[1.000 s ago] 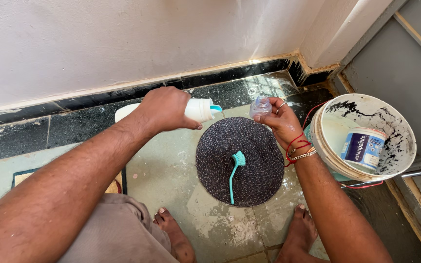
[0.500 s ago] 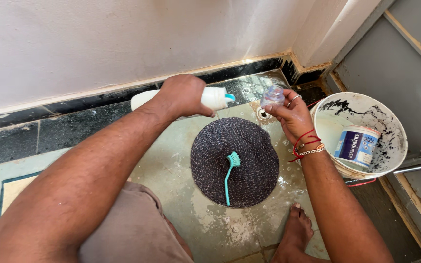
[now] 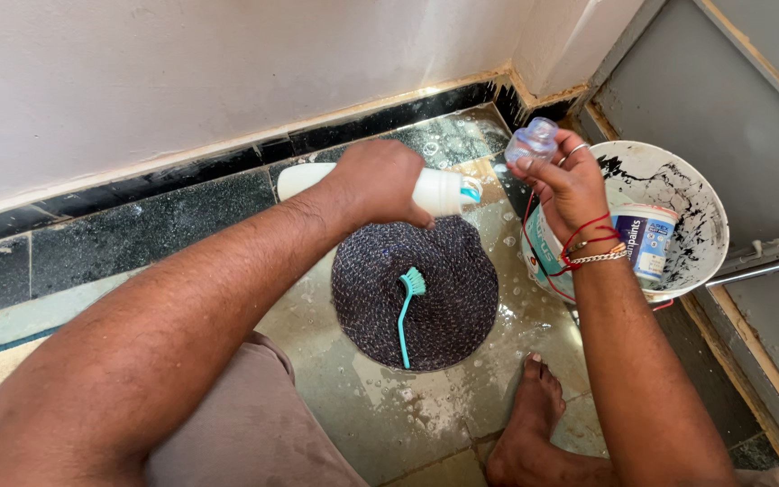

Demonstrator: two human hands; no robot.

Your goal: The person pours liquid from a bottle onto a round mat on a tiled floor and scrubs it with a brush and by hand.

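My left hand (image 3: 379, 183) grips a white bottle (image 3: 439, 191) held on its side, its teal nozzle pointing right over a round dark woven mat (image 3: 415, 290) on the wet floor. A teal brush (image 3: 407, 302) lies on the mat. My right hand (image 3: 568, 185) is raised to the right of the nozzle and pinches a small clear cap (image 3: 532, 140) between its fingertips. It wears a ring, red threads and a metal bracelet at the wrist.
A white paint-stained bucket (image 3: 698, 194) stands at the right with a small blue-and-white tub (image 3: 646, 236) inside. A white wall with a black skirting runs along the top. A grey door and a metal rod are at the right. My bare foot (image 3: 529, 424) rests on the wet tiles.
The bottle and my left hand have moved right, over the mat's far edge. My right hand has lifted the cap higher, toward the bucket. The view has shifted right.
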